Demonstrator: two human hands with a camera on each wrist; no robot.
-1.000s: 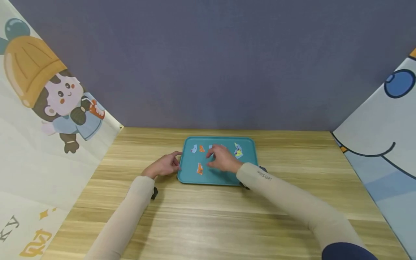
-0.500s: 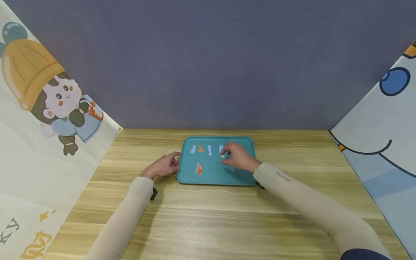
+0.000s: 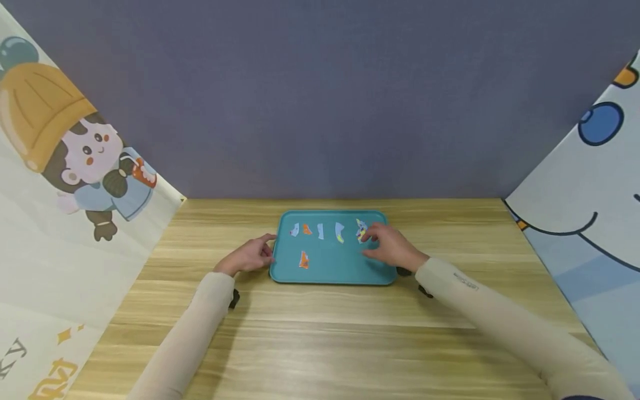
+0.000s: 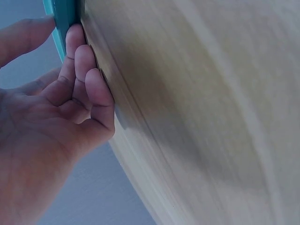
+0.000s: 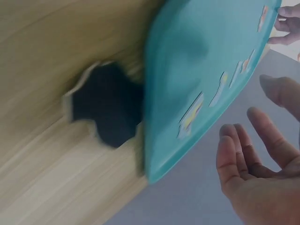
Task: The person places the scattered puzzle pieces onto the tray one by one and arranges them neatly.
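A teal tray (image 3: 332,275) lies on the wooden table with several flat, irregular printed cut-out pieces on it. My left hand (image 3: 248,256) is at the tray's left edge, a fingertip touching the rim (image 4: 60,35) and the other fingers loosely bent beside it. Over the tray's right part is my right hand (image 3: 392,245), fingers spread and holding nothing. Its fingertips overlap a blue-and-yellow piece (image 3: 360,228) in the head view. Left of that lie a pale curved piece (image 3: 339,230), a pale strip (image 3: 320,231), a small orange piece (image 3: 306,229), a white piece (image 3: 294,229) and a lower orange piece (image 3: 303,259).
A dark, irregular, blurred object (image 5: 110,103) sits against the tray's right side. Behind the wooden table (image 3: 320,333) rises a grey-blue panel (image 3: 320,100). Cartoon-printed panels stand at the left (image 3: 45,233) and right (image 3: 575,205).
My right hand has moved right across the tray, uncovering the pale strip and the pale curved piece. The left hand stays at the tray's left edge.
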